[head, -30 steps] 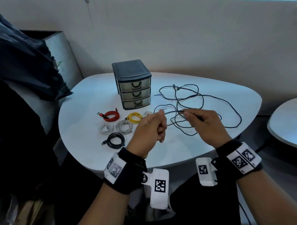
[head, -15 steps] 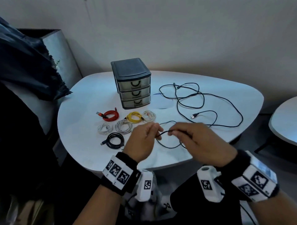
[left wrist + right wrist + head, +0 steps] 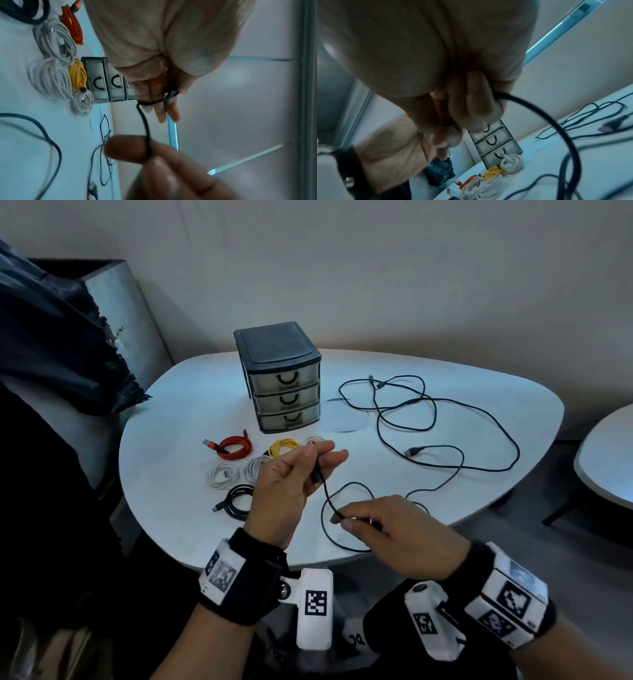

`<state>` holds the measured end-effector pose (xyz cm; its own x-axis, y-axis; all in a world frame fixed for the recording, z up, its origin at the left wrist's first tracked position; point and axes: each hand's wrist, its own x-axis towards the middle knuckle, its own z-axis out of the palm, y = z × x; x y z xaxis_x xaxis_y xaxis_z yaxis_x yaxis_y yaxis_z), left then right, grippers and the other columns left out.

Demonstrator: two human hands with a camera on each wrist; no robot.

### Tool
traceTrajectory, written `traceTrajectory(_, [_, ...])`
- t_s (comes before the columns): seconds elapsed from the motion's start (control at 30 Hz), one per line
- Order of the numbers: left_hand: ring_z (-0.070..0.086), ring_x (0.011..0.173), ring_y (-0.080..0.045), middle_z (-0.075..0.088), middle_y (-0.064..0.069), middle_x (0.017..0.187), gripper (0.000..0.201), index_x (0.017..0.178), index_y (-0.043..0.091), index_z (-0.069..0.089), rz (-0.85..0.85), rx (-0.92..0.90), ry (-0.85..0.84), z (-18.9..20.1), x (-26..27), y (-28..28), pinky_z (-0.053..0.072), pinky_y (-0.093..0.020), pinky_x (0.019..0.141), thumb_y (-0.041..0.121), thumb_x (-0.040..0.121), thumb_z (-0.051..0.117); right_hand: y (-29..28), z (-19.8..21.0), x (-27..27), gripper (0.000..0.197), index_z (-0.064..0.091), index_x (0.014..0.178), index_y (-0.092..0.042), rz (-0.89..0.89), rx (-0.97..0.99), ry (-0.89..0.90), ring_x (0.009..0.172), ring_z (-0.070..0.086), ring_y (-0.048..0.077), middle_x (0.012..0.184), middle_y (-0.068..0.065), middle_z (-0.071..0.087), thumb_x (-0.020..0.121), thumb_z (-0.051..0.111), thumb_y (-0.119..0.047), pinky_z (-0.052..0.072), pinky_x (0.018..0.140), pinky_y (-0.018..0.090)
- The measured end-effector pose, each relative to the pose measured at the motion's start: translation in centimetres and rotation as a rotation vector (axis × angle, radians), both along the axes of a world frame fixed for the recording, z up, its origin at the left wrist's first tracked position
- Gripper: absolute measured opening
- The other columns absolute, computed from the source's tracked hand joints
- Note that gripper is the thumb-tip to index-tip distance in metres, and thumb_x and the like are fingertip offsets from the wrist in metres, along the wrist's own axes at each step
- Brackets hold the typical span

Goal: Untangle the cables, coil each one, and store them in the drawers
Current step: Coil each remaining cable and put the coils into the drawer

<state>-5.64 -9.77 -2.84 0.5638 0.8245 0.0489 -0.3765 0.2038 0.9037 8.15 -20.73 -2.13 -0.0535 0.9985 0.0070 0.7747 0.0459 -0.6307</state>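
Over the near edge of the white table (image 3: pixel 479 392), the left hand (image 3: pixel 291 484) is raised with its palm turned up, the end of a long black cable (image 3: pixel 455 470) wrapped across its extended fingers (image 3: pixel 164 108) and held there. The right hand (image 3: pixel 400 535), lower and nearer the body, pinches the same cable between thumb and fingertips, and a loop hangs between the two hands. The rest of that cable sprawls loose across the right half of the table. A small three-drawer organizer (image 3: pixel 281 378) stands at the back with all drawers closed. In front of it lie coiled cables: a red cable (image 3: pixel 233 447), a yellow cable (image 3: pixel 282 447), two white cables (image 3: pixel 222 474) and a black coil (image 3: pixel 238 501).
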Motion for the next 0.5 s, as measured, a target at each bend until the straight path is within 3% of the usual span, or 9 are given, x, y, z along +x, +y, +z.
traceTrajectory(0.1, [0.07, 0.104, -0.016, 0.077, -0.002, 0.098, 0.023, 0.106, 0.015, 0.069, 0.058, 0.144, 0.175, -1.1, 0.2, 0.0, 0.051, -0.028, 0.094, 0.018, 0.1, 0.046, -0.5, 1.3, -0.2, 0.022, 0.067, 0.111, -0.021, 0.064, -0.079, -0.041, 0.066, 0.053, -0.008, 0.071, -0.044, 0.052, 0.102, 0.047, -0.027, 0.032, 0.063, 0.011])
traceTrajectory(0.2, [0.068, 0.104, -0.007, 0.076, 0.008, 0.098, 0.024, 0.101, 0.022, 0.071, 0.017, 0.338, 0.332, -1.3, 0.6, -0.5, 0.049, -0.021, 0.091, 0.017, 0.103, 0.047, -0.9, 2.9, -0.3, 0.02, 0.067, 0.103, -0.019, 0.086, -0.07, -0.009, 0.058, 0.05, 0.003, 0.065, -0.021, 0.059, 0.102, 0.048, -0.027, 0.033, 0.058, 0.014])
traceTrajectory(0.3, [0.065, 0.079, 0.004, 0.072, 0.021, 0.077, 0.029, 0.087, 0.021, 0.071, -0.081, 0.454, 0.445, -1.2, 0.7, -1.1, 0.043, -0.012, 0.075, 0.015, 0.103, 0.048, -0.8, 4.9, 0.7, 0.017, 0.071, 0.092, -0.021, -0.017, 0.037, 0.168, 0.046, 0.037, 0.007, 0.051, -0.014, 0.048, 0.098, 0.056, -0.025, 0.029, 0.049, 0.017])
traceTrajectory(0.33, [0.066, 0.073, -0.003, 0.071, 0.018, 0.072, 0.031, 0.083, 0.021, 0.07, -0.112, 0.45, 0.462, -1.2, 0.6, -1.4, 0.042, -0.015, 0.071, 0.016, 0.103, 0.047, -0.6, 5.4, 1.4, 0.016, 0.073, 0.087, -0.02, -0.067, 0.073, 0.22, 0.045, 0.034, 0.006, 0.049, -0.013, 0.045, 0.096, 0.06, -0.024, 0.028, 0.047, 0.017])
traceTrajectory(0.4, [0.071, 0.078, -0.021, 0.074, 0.001, 0.071, 0.031, 0.089, 0.013, 0.073, -0.199, 0.357, 0.432, -1.0, 0.4, -1.8, 0.046, -0.028, 0.074, 0.02, 0.104, 0.046, 0.0, 6.2, 2.6, 0.015, 0.074, 0.08, -0.017, -0.158, 0.156, 0.269, 0.045, 0.036, 0.004, 0.05, -0.008, 0.051, 0.091, 0.066, -0.022, 0.03, 0.048, 0.015])
traceTrajectory(0.5, [0.071, 0.069, -0.029, 0.066, -0.007, 0.06, 0.035, 0.089, 0.005, 0.074, -0.352, 0.111, 0.246, 0.2, -0.2, -2.8, 0.051, -0.028, 0.082, 0.022, 0.098, 0.044, 1.2, 6.0, 3.9, 0.011, 0.073, 0.075, -0.012, -0.259, 0.208, 0.364, 0.051, 0.046, 0.001, 0.058, -0.003, 0.063, 0.085, 0.073, -0.017, 0.038, 0.054, 0.014])
